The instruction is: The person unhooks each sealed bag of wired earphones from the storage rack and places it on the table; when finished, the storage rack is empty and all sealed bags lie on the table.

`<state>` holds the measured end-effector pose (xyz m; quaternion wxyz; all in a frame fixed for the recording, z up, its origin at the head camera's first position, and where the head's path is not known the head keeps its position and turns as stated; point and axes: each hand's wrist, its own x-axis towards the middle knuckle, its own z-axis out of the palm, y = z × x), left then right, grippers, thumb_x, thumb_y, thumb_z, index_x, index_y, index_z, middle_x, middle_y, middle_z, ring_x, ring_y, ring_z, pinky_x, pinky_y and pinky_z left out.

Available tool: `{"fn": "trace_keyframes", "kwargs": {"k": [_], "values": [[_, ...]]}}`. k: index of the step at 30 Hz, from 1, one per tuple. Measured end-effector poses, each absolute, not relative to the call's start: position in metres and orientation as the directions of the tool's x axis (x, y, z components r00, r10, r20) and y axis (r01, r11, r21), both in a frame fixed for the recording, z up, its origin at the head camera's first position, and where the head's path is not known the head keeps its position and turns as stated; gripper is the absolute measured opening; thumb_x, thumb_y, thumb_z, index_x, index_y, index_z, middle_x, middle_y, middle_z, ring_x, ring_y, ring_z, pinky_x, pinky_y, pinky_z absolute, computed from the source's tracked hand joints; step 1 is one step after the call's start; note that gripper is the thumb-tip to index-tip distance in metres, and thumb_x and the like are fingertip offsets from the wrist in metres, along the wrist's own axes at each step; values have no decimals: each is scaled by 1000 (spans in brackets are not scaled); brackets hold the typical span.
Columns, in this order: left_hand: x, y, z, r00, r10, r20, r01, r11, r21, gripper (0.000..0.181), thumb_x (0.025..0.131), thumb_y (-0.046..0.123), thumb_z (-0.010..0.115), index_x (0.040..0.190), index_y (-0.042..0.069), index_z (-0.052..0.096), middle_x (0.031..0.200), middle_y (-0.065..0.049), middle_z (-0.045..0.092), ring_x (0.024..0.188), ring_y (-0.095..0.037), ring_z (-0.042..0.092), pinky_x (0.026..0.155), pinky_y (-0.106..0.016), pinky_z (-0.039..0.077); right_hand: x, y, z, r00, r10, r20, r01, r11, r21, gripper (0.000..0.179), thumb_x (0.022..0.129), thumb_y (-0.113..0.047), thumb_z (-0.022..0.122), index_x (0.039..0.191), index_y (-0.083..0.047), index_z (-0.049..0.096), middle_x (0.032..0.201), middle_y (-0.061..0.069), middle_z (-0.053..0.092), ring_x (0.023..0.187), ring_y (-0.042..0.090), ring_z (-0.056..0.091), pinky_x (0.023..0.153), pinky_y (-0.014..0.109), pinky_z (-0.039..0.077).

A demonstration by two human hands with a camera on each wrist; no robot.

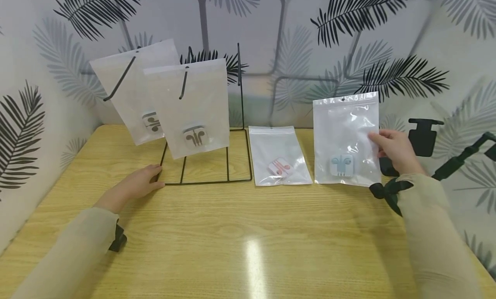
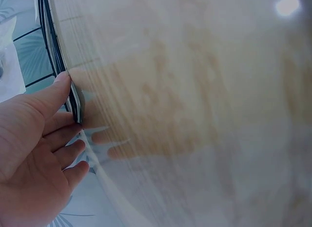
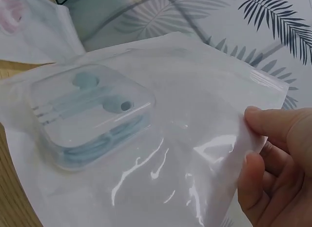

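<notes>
My right hand (image 1: 395, 148) pinches the right edge of a white zip bag (image 1: 345, 118) between thumb and fingers, holding it upright. Low in this bag sits a clear square case of light-blue earphones (image 3: 92, 114). At the left, my left hand (image 1: 141, 180) grips the front left corner of a black wire rack (image 1: 205, 183), thumb and fingers on either side of the wire (image 2: 73, 100). Two white bags with dark earphones, a front bag (image 1: 205, 97) and a rear bag (image 1: 116, 88), hang on the rack's hooks.
Another white bag, with pink earphones (image 1: 280, 167), lies on the wooden table (image 1: 217, 230) between the rack and the held bag. Behind runs a leaf-patterned backdrop (image 1: 302, 66). A black jointed stand (image 1: 457, 163) is beside my right forearm.
</notes>
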<state>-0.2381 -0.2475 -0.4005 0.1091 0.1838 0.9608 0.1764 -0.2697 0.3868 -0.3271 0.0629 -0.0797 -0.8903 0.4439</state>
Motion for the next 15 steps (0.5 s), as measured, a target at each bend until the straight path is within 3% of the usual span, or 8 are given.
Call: {"fn": "trace_keyframes", "kwargs": {"k": [4,10,15], "values": [[-237,-246,-400,-909,389,-150,311,872,378,62,93,22,55,135,-16,30,138,-37,25,125,-51,23,101,-59,23,-289,395,-340,-969,248,0,153,599,-786,61,87,-47,58,123,2,53,98,12,52,72,19,51,58,28,51],[-238,-247,-401,-908,394,-142,318,869,378,61,93,21,55,135,-16,30,137,-37,25,125,-51,23,101,-59,22,-297,395,-346,-980,200,-11,138,630,-765,64,89,-46,54,124,8,49,106,18,49,75,19,53,60,24,53],[-238,-247,-401,-910,389,-148,312,873,374,62,93,22,56,135,-16,30,138,-37,25,126,-51,23,101,-59,22,-324,414,-374,-963,269,-24,189,610,-770,59,87,-45,60,120,3,56,103,11,53,75,19,53,62,36,55]]}}
